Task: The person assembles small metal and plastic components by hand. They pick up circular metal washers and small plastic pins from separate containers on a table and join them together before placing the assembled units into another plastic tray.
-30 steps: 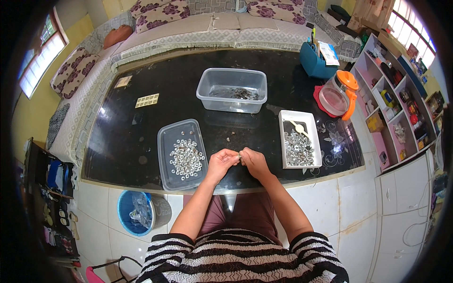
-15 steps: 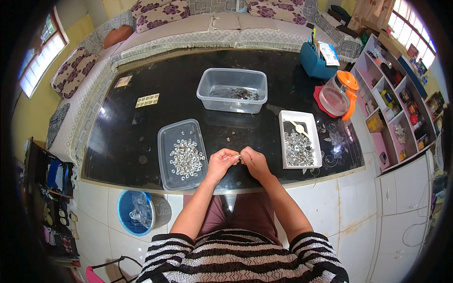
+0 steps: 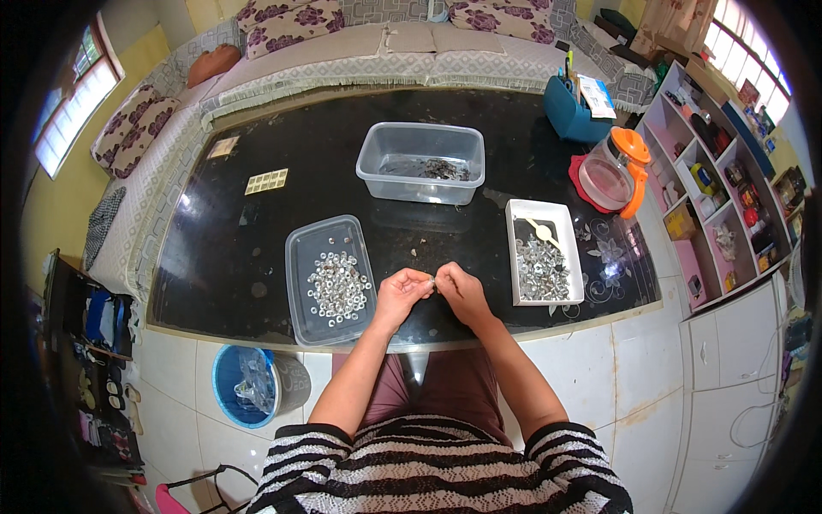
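Near the table's front edge, my left hand (image 3: pixel 401 296) and my right hand (image 3: pixel 462 295) meet fingertip to fingertip. Pinched between them is a small pale metallic piece (image 3: pixel 432 283), mostly covered by the fingers, so its exact kind does not show. Left of my hands lies a shallow clear plastic tray (image 3: pixel 301 321) of small whitish and silvery ring-shaped pieces (image 3: pixel 339 287). To the right is a white open box (image 3: pixel 548 208) of small shiny metal parts (image 3: pixel 542 272), with a cream plastic spoon (image 3: pixel 545 233) lying on them.
Beyond my hands stands a deep clear plastic container (image 3: pixel 419 193) with small dark pieces inside. An orange-lidded jug (image 3: pixel 610 171) and a teal holder (image 3: pixel 569 111) are at the far right. A blister-like card (image 3: pixel 266 182) lies far left; a blue bin (image 3: pixel 244 385) stands on the floor.
My right hand has shifted and turned slightly, its fingers rolling at the small piece. My left hand keeps almost the same place. The containers stay put.
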{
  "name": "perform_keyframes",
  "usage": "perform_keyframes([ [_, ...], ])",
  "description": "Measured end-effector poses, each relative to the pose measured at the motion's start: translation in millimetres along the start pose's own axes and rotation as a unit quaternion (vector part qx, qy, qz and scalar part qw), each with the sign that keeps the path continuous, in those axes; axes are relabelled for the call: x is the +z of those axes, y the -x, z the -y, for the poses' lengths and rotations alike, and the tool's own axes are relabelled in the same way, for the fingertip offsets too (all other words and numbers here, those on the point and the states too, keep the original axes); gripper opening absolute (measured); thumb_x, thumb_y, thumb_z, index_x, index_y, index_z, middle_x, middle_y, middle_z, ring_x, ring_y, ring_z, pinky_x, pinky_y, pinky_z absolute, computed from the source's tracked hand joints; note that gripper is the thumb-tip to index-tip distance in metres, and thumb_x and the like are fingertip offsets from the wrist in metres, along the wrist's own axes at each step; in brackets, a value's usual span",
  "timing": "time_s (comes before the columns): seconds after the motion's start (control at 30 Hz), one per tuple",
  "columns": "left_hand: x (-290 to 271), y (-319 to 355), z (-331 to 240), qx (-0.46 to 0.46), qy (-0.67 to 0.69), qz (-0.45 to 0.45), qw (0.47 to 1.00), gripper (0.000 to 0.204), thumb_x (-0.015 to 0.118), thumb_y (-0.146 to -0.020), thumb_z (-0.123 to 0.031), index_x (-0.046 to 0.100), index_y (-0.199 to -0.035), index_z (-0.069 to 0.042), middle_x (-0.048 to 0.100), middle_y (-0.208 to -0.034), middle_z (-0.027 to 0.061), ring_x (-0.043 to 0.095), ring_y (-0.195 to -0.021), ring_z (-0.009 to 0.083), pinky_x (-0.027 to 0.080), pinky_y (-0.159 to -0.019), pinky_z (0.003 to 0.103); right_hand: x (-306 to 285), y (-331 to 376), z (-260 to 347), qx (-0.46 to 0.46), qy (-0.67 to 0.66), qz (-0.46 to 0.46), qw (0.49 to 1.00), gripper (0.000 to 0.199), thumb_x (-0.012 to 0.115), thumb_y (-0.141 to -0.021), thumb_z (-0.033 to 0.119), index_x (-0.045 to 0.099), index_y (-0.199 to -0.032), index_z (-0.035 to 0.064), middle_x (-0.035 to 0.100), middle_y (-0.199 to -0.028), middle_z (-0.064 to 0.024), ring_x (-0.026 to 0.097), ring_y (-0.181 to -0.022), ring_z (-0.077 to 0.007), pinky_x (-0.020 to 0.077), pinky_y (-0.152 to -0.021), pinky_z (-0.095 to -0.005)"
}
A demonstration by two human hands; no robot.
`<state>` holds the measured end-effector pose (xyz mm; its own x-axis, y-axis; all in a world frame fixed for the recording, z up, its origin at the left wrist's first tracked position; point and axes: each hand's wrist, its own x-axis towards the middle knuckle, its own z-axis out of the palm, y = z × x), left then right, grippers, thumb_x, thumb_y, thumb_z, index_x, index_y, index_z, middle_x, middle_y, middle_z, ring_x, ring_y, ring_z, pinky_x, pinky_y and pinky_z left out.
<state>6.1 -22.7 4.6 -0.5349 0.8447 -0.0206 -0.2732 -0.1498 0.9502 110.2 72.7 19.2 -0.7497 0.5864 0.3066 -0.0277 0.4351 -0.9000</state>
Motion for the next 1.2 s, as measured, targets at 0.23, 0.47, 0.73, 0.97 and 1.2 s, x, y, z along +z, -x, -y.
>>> perform_keyframes([
  [0.23,-0.5,0.4,0.9,-0.009,0.010,0.005,1.000,0.009,0.058,-0.073,-0.003,0.054,-0.080,0.000,0.056,-0.071,0.0033,0.052,-0.063,0.0067,0.043,-0.060,0.018,-1.5,-0.5,-5.0,0.019,0.036,0.054,0.998,0.016,0.044,-0.081,0.014,0.046,-0.072,0.0012,0.050,-0.063,-0.0125,0.051,-0.057,-0.0271,0.0393,-0.053,-0.0309],
  [0.47,0.6,0.7,-1.2,0.006,0.003,0.006,1.000,0.008,0.057,-0.074,-0.005,0.054,-0.080,0.000,0.056,-0.070,0.0033,0.052,-0.062,0.0072,0.043,-0.060,0.019,0.6,-0.3,-6.0,-0.053,0.040,0.014,0.998,0.016,0.043,-0.081,0.015,0.046,-0.073,0.0016,0.050,-0.061,-0.0119,0.050,-0.056,-0.0265,0.0390,-0.052,-0.0314],
  [0.73,1.9,0.9,-2.6,0.004,0.001,-0.004,1.000,0.008,0.058,-0.074,-0.005,0.054,-0.080,-0.001,0.056,-0.069,0.0032,0.051,-0.061,0.0067,0.042,-0.059,0.018,0.3,0.4,-0.6,-0.001,0.014,0.017,1.000,0.018,0.042,-0.081,0.016,0.045,-0.071,0.0023,0.050,-0.060,-0.0118,0.050,-0.056,-0.0273,0.0387,-0.051,-0.0328],
  [0.97,-0.1,0.9,-1.6,-0.011,-0.011,0.010,1.000,0.008,0.058,-0.074,-0.003,0.054,-0.080,0.001,0.056,-0.071,0.0041,0.052,-0.064,0.0075,0.043,-0.060,0.018,-2.7,-0.4,-11.5,0.008,0.052,0.077,0.996,0.016,0.043,-0.081,0.017,0.046,-0.074,0.0022,0.050,-0.061,-0.0113,0.051,-0.056,-0.0250,0.0392,-0.052,-0.0308],
  [1.2,1.5,0.8,-2.4,-0.001,0.005,0.007,1.000,0.008,0.057,-0.074,-0.004,0.054,-0.080,0.000,0.056,-0.069,0.0025,0.051,-0.062,0.0063,0.042,-0.058,0.018,0.0,-0.1,0.4,-0.007,0.016,0.012,1.000,0.021,0.041,-0.082,0.020,0.044,-0.070,0.0027,0.050,-0.058,-0.0109,0.051,-0.056,-0.0262,0.0390,-0.051,-0.0328],
])
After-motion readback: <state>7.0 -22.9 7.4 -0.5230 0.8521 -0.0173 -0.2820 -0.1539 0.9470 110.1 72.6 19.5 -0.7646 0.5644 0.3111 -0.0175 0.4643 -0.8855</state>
